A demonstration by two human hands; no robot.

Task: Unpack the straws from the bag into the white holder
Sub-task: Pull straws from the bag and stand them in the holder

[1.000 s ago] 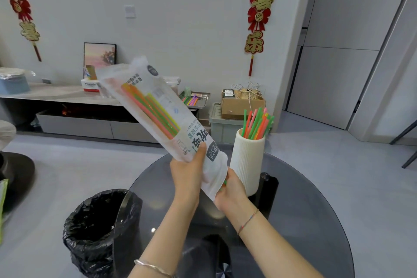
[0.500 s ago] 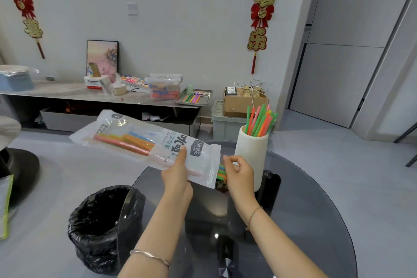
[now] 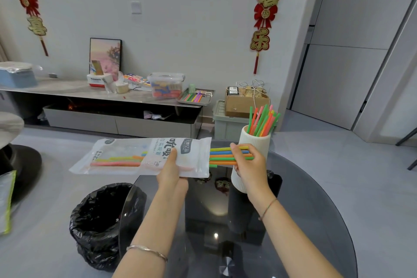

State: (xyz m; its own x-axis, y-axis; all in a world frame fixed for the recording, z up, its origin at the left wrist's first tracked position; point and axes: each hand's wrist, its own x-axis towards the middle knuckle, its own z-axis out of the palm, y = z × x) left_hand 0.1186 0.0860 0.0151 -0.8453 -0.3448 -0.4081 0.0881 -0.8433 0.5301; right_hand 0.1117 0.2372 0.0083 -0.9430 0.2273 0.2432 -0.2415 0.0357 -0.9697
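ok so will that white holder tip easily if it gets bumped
Probably fairly easily: the white holder is tall and narrow, so a knock near its rim could topple it. On the smooth glass table it might slide first instead. The straws standing in it look light and lean right, so they likely add little steadiness.

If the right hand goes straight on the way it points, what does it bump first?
Probably the holder, which stands just beyond the right hand holding straws, though depth is unclear.

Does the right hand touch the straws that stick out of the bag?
Touching. The head view shows the right hand gripping the straws just outside the open end of the bag.
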